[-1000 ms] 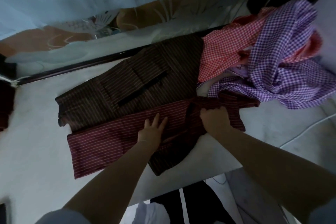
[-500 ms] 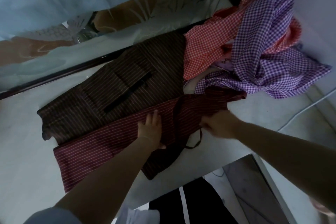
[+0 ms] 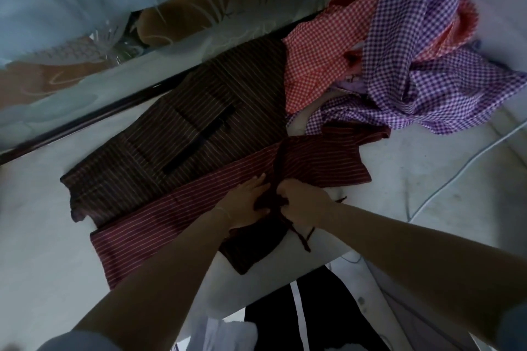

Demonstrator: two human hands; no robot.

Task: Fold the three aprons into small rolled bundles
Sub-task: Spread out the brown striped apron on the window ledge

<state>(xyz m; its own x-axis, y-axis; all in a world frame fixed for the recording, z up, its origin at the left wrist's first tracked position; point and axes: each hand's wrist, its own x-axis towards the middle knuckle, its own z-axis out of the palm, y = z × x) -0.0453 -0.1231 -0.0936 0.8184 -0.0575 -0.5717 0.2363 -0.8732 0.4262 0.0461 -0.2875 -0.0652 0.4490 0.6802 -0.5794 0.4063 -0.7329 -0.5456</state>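
Observation:
A dark maroon striped apron (image 3: 182, 151) lies spread on the white table (image 3: 42, 236), its near edge folded over into a lighter red strip. My left hand (image 3: 245, 196) rests flat on that strip with fingers straight. Right beside it, my right hand (image 3: 299, 202) grips a bunched dark strap (image 3: 296, 231) of the same apron, whose loose end trails toward the table's front edge. A red checked apron (image 3: 319, 65) and a purple checked apron (image 3: 413, 71) lie crumpled together at the back right.
A frosted glass panel with a dark frame (image 3: 85, 117) runs along the table's far side. A thin white cable (image 3: 456, 174) crosses the right part of the table. Below the front edge are dark trousers (image 3: 299, 308).
My right hand has moved left from the apron's right end to beside my left hand, gathering the strap. The left hand stays pressed on the folded strip.

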